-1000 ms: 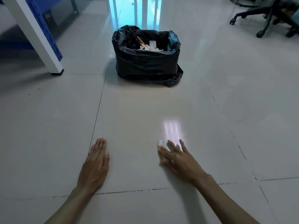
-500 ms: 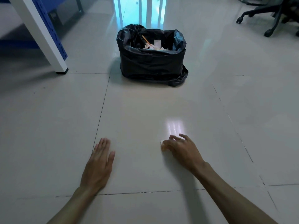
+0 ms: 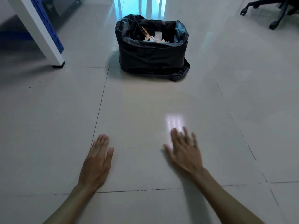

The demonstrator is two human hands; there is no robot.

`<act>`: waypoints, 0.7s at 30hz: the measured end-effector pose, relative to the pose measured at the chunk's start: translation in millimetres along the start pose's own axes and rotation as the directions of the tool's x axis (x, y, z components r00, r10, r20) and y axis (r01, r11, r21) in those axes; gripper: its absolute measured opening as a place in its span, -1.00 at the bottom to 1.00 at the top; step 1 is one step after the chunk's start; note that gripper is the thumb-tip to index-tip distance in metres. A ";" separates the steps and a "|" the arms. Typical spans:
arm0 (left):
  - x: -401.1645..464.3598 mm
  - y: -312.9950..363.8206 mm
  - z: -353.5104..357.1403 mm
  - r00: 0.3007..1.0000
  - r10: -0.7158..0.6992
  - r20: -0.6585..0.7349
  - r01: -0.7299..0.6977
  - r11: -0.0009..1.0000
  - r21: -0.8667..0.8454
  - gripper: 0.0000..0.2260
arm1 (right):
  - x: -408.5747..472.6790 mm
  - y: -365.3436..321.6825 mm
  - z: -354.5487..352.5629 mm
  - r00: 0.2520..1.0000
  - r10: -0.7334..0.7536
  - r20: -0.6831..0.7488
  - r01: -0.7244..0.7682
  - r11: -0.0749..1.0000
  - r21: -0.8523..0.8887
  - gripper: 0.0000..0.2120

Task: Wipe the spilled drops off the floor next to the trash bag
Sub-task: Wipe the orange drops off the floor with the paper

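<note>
Head view, operator A: Report hand status.

Operator B: Left hand point(image 3: 95, 164) lies flat on the floor point(image 3: 48, 126), palm down, fingers together and extended, holding nothing. Right hand point(image 3: 183, 151) is also palm down over the floor, fingers spread; it is motion-blurred. No cloth or tissue can be made out under it, so whether it presses anything to the tile cannot be told.

Operator A: Location of the trash bag?

Operator B: Trash bag point(image 3: 152, 54), black, stands upright on the floor well ahead of both hands, mouth open. Paper scraps point(image 3: 155, 38) and an orange stick point(image 3: 145, 31) show inside. Loose plastic bunches at its lower right corner.

Operator A: Location of the spilled drops?

Operator B: Not discernible. A bright reflection patch point(image 3: 175, 121) sits on the tile just beyond the right fingertips; individual drops cannot be resolved there.

Operator A: Surroundings?

Operator B: White table leg point(image 3: 47, 41) with a blue panel point(image 3: 48, 25) behind it stands at upper left. Chair base point(image 3: 267, 13) with castors occupies the upper right. Dark grout lines cross the floor beneath both forearms.
</note>
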State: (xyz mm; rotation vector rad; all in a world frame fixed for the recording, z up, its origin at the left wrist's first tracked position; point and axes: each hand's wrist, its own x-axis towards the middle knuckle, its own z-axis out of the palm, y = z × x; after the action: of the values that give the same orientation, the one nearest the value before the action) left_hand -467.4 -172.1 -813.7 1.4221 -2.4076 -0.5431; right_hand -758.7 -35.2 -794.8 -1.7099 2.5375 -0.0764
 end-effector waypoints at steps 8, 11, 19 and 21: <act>5.1 2.4 -0.7 0.995 0.095 0.020 -0.096 0.989 0.114 -0.46 | 73.0 -34.2 4.9 0.980 0.188 0.060 -0.196 0.965 0.176 -0.25; 6.9 0.5 -1.9 0.993 0.101 -0.058 -0.095 0.991 0.089 -0.50 | 59.1 -150.0 28.5 0.963 -0.268 -0.019 0.267 0.943 0.198 -0.33; 13.5 -11.4 0.7 0.993 -0.058 -0.104 0.053 0.997 -0.056 -0.41 | 8.9 -92.6 22.1 0.951 -0.307 -0.028 0.308 0.948 0.081 -0.48; 12.0 -8.2 1.4 0.993 -0.066 -0.093 0.064 0.998 -0.025 -0.40 | 5.6 -14.6 11.8 1.000 -0.028 -0.008 0.028 1.000 -0.013 -0.41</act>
State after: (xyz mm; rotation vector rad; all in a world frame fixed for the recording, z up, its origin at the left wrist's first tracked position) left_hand -467.4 -186.0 -818.1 1.4871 -2.2825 -0.5047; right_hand -746.3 -45.8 -805.5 -1.7530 2.5258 -0.0698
